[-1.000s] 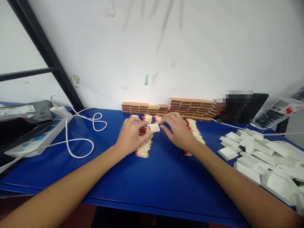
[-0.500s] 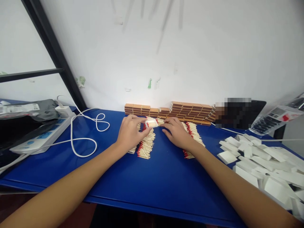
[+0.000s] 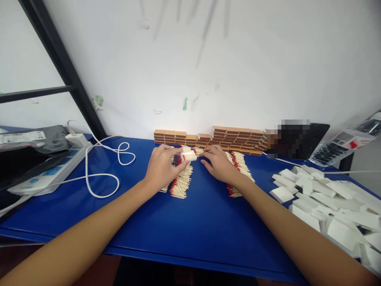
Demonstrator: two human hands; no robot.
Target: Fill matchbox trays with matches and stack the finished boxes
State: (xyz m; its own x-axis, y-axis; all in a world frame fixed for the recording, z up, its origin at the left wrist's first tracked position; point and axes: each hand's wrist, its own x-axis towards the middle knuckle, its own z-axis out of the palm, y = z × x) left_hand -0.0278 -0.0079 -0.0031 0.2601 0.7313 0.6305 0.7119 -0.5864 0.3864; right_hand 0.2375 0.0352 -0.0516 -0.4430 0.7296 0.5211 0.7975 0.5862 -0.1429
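My left hand (image 3: 162, 166) pinches a small white matchbox tray (image 3: 189, 155) with matches in it, held just above a row of red-tipped matches (image 3: 181, 182) on the blue table (image 3: 166, 222). My right hand (image 3: 219, 163) rests to the right of the tray, fingers curled down onto loose matches, and what they grip is hidden. A second row of matches (image 3: 238, 171) lies partly under my right wrist.
Stacked brown matchbox sleeves (image 3: 226, 140) line the wall behind the hands. A heap of white box trays (image 3: 324, 198) fills the table's right side. At left lie a power strip (image 3: 44, 174) and a looped white cable (image 3: 101, 174). A black device (image 3: 300, 141) stands at back right.
Both hands have shifted slightly away from me toward the wall with the tray. My right hand has dropped from the tray to the matches beside it.
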